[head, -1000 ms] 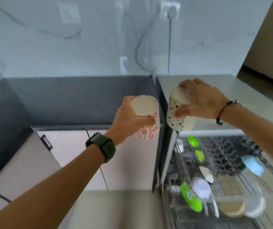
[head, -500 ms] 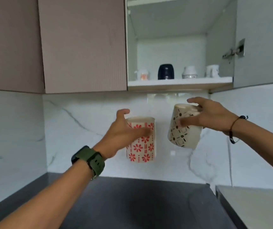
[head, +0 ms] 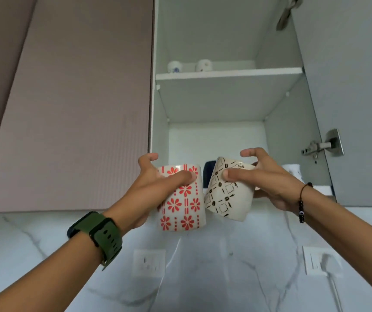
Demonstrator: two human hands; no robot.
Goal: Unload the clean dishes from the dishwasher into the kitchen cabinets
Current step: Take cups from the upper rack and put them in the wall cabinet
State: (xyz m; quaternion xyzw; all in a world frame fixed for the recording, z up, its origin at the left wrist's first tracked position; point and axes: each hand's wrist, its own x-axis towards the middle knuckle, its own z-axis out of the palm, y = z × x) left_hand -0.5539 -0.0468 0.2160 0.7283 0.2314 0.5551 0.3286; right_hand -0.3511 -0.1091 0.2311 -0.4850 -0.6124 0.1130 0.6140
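Glazed ceramic, cream with red flower print: the red-flowered mug [head: 181,199] is held upright in the left hand [head: 151,194], thumb across its front wall and fingers wrapped behind, clamped firmly on the body. The black-patterned mug [head: 226,191], also cream ceramic, is clamped in the right hand [head: 268,181] and tilted, its mouth leaning up and toward the left. The two mugs sit just beside each other and may be touching at their sides; this cannot be told. Both hang in the air in front of the open cabinet, level with the edge of its lower shelf [head: 322,189]. A dark mug [head: 208,174] and a white object already stand on that shelf behind them. Two small white cups [head: 189,66] rest on the upper shelf [head: 227,74]. The cabinet door [head: 347,97] stands open to the right. Judged handling: both mugs are rigid, moderately heavy, smooth and possibly slippery, and liable to chip if knocked together or against the shelf edge. A full wrap around the body suits them; no handle is visible.
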